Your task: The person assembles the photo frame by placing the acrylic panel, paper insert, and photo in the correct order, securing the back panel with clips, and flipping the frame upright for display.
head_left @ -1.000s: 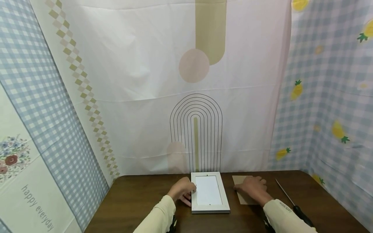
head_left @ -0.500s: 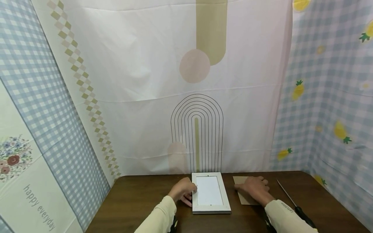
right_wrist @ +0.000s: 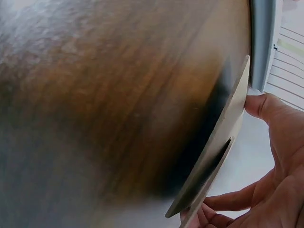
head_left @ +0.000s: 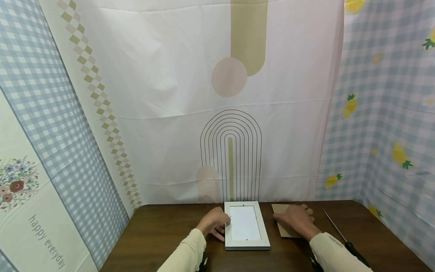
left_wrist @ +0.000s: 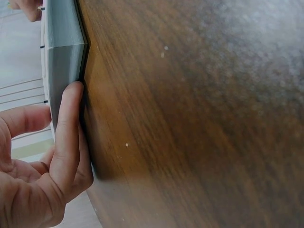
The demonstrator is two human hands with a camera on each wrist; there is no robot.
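Note:
A white frame [head_left: 264,230] with a white panel inside its border lies on the table. My left hand [head_left: 215,223] grips its left edge; in the left wrist view the thumb and fingers of that hand [left_wrist: 47,161] are on the side of the frame [left_wrist: 66,61]. To the right of the frame, my right hand [head_left: 298,220] holds a thin brown board [head_left: 284,229]. The right wrist view shows the hand [right_wrist: 275,166] with its thumb on one edge of the board [right_wrist: 228,123] and fingers at the other; a flap stands out from the board, which is tilted off the tabletop.
A screwdriver [head_left: 351,248] with a black handle lies at the right on the brown wooden table [head_left: 163,226]. A patterned white cloth [head_left: 170,151] hangs behind the table, with blue checked cloths on both sides.
The near edge of the brown board has risen slightly in my right hand. My left hand keeps its place on the frame, and the head view has shifted slightly.

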